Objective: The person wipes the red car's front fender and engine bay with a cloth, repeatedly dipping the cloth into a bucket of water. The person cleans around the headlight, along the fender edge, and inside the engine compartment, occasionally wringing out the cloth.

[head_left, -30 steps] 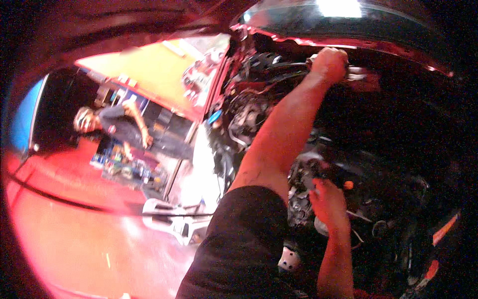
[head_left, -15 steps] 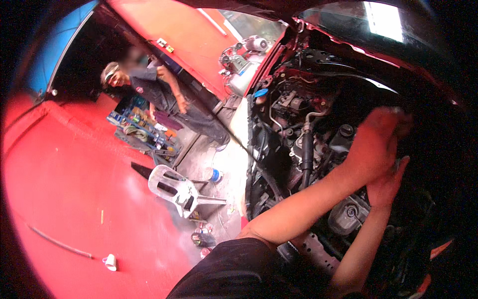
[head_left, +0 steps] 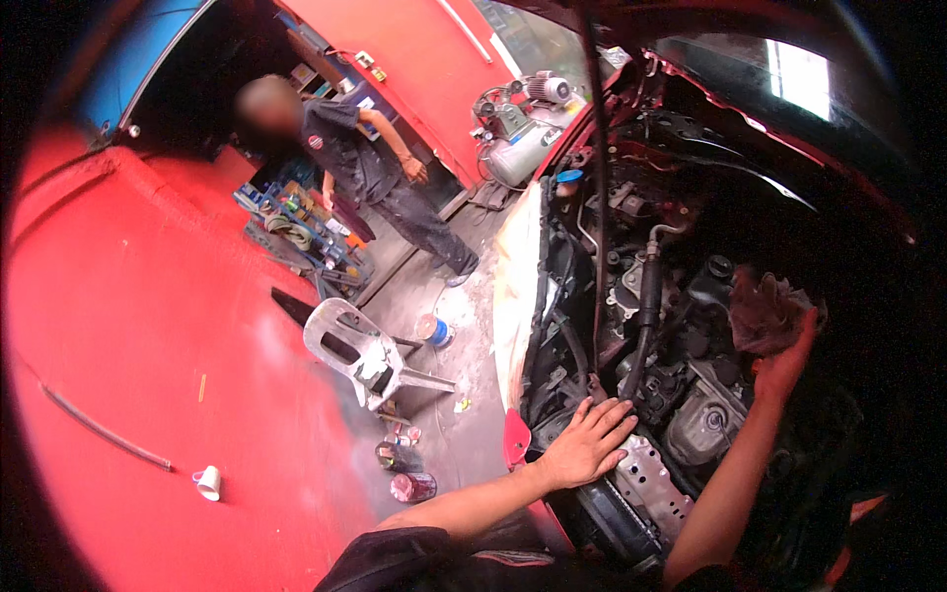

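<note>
My left hand [head_left: 589, 446] lies with its fingers spread on the metal front crossmember [head_left: 653, 476] of a car's engine bay, beside the radiator's top edge. Farther right, my right hand [head_left: 786, 363] grips a crumpled, dark greyish rag [head_left: 767, 314] over the shadowed side of the bay. Between my arms sits a rounded metal reservoir [head_left: 702, 424] with a cap. A black hose [head_left: 650, 291] runs through the middle of the engine, and a dark cap [head_left: 719, 266] shows close to the rag.
A thin prop rod [head_left: 600, 197] crosses the bay's left part. Pale cloth [head_left: 520, 286] covers the fender. At left stand a white plastic chair [head_left: 360, 355], several cans [head_left: 412, 486] and a compressor [head_left: 523, 148]. A person [head_left: 360, 163] in dark clothes stands near a tool rack [head_left: 296, 232].
My left hand has come away from my right and down-left onto the front crossmember. The rag in my right hand now shows plainly. The view has shifted.
</note>
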The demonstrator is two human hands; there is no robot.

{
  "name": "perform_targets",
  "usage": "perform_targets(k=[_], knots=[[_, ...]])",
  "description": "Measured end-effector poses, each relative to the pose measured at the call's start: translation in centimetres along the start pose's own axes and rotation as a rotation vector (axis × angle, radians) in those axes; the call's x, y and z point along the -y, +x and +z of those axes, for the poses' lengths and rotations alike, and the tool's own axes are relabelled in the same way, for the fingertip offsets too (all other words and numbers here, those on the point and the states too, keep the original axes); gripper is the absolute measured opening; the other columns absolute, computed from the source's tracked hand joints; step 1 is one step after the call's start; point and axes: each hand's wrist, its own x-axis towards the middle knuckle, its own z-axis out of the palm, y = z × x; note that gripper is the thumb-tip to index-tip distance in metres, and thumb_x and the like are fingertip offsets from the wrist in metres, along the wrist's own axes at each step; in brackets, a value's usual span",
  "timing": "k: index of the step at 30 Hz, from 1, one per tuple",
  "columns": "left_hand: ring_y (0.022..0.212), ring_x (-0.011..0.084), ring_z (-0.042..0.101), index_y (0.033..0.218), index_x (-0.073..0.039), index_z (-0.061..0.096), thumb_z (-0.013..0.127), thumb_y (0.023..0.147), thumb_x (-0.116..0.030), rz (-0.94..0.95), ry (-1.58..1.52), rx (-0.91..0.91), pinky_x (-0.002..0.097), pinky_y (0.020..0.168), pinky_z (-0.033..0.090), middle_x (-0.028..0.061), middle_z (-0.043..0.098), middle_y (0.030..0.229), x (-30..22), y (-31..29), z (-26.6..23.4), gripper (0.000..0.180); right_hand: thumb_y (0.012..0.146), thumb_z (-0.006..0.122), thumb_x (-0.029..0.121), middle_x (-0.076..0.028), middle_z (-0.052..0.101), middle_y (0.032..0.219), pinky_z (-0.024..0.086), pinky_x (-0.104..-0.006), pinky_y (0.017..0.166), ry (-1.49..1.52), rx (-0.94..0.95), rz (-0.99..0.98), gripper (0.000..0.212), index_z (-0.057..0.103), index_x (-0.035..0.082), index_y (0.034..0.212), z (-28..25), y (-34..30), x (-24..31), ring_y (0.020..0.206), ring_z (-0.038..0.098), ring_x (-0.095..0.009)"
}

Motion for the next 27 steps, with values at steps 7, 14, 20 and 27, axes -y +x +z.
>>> perform_targets(k=[7,14,20,27], knots=[[0.14,0.0374,0.038,0.145,-0.005,0.046,0.056,0.09,-0.033,0.043,-0.108,-0.116,0.0582,0.118,0.022,0.0193,0.042,0.149,1.5,-0.1,2.1,0.063,0.1,0.055,0.047,-0.012,0.056,0.14,0.034,-0.0426,0.114,-0.228,-0.002,-0.064,0.058,0.055,0.004,0.139,-0.6,0.5,-2.2,0.133,0.049,-0.028],[0.145,0.0372,0.032,0.148,-0.005,0.043,0.057,0.093,-0.035,-0.029,-0.057,-0.144,0.0593,0.12,0.016,0.0186,0.039,0.154,3.2,-1.8,-0.4,0.064,0.1,0.058,0.045,-0.011,0.057,0.139,0.036,-0.0414,0.112,-0.168,0.083,-0.071,0.057,0.054,0.003,0.139,-1.5,1.1,-2.3,0.129,0.053,-0.026],[0.145,0.0337,0.034,0.147,-0.004,0.042,0.054,0.097,-0.037,-0.283,0.072,0.027,0.0557,0.122,0.016,0.015,0.045,0.15,8.4,-5.4,-2.0,0.061,0.101,0.056,0.044,-0.011,0.057,0.138,0.036,-0.0415,0.113,-0.064,0.094,-0.002,0.054,0.055,0.003,0.136,-1.3,0.9,-1.8,0.129,0.053,-0.025],[0.139,0.0291,0.042,0.145,-0.005,0.045,0.052,0.099,-0.037,-0.256,0.047,-0.065,0.0546,0.122,0.015,0.0111,0.052,0.144,9.0,-5.5,-0.9,0.057,0.101,0.055,0.044,-0.011,0.056,0.139,0.035,-0.0413,0.114,-0.204,0.027,-0.046,0.055,0.054,0.002,0.138,-0.7,0.2,-2.0,0.131,0.051,-0.026]])
